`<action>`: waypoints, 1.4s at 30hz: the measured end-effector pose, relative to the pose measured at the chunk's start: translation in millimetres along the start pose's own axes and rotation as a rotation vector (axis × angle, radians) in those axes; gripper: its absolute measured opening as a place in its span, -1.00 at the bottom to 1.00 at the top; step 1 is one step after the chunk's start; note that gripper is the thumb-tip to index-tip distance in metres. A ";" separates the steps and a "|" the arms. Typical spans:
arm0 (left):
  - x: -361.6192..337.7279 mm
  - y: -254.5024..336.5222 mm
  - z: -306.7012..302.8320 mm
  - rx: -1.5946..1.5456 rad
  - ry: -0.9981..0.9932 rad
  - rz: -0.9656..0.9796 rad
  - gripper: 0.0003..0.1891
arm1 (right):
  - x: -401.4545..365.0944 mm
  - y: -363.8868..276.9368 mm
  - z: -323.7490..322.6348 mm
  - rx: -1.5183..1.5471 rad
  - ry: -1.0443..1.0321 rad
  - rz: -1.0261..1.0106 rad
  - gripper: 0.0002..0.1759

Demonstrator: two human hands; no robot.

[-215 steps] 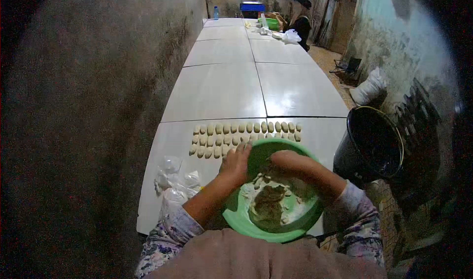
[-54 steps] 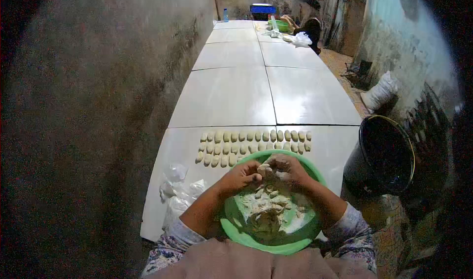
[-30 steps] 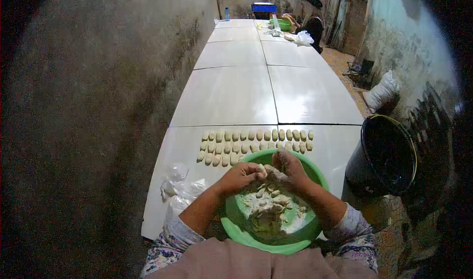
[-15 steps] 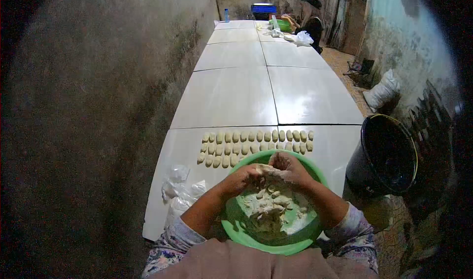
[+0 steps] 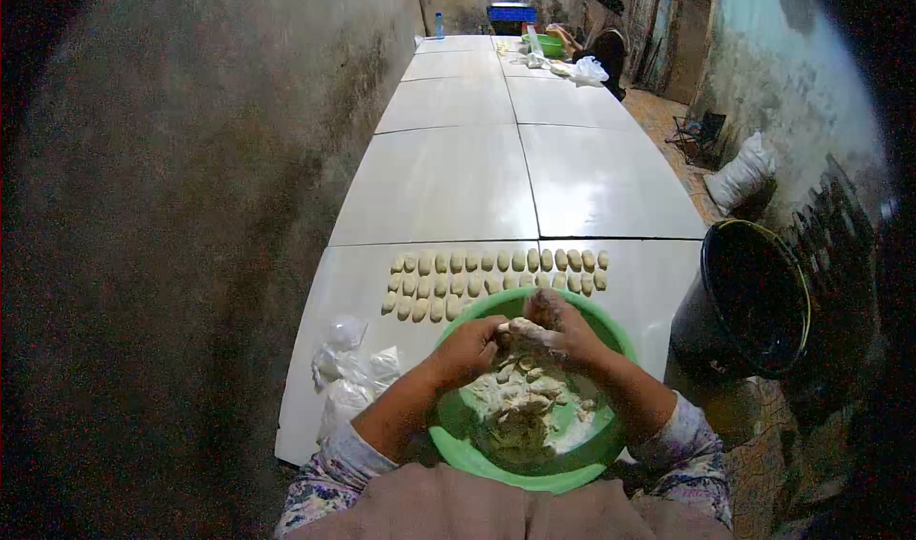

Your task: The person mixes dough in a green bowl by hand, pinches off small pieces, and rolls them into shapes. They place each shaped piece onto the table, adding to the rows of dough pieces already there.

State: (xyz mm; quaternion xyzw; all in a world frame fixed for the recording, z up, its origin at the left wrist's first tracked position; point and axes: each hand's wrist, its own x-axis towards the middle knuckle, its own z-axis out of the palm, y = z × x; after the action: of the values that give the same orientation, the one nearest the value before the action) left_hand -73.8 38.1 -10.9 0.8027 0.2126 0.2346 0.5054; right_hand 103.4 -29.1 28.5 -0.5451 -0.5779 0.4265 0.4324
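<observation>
Over a green basin (image 5: 447,449) my two hands meet, fingers curled. My left hand (image 5: 469,351) pinches the near end of a pale piece of dough (image 5: 520,327). My right hand (image 5: 565,335), dusted with flour, is closed round the other side of that piece. Below them in the basin lie a lump of dough (image 5: 520,402), smaller scraps and loose flour. Just beyond the rim, small oval dough pieces (image 5: 441,285) stand in three rows on the white table; the basin hides part of the nearest row.
Clear plastic bags with white contents (image 5: 348,378) lie left of the basin on the white tabletop (image 5: 429,182). A black bucket (image 5: 701,321) stands at the right edge. At the far end a person (image 5: 606,44) works beside another green basin (image 5: 546,46). A wall runs along the left.
My left hand's fingers have drawn slightly back from my right hand, so more of the dough piece shows between them. The basin and the rows stay in place.
</observation>
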 end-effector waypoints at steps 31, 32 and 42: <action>3.7 -17.8 2.9 -0.226 -0.152 -0.150 -0.42 | -1.8 10.3 -1.8 -0.310 -0.046 -0.160 -0.72; 2.5 -14.3 4.1 -0.213 -0.069 -0.037 -0.41 | -2.9 5.1 -1.8 -0.450 -0.006 -0.223 -0.72; -0.1 -0.5 -2.3 -0.053 0.054 -0.016 -0.79 | 2.6 6.9 -1.1 -0.054 0.078 -0.021 -0.84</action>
State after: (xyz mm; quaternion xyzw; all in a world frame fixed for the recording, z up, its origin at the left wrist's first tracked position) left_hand -75.3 39.9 -10.4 0.7807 0.2261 0.2577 0.5224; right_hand 106.2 -26.2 22.2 -0.5667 -0.5776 0.3848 0.4441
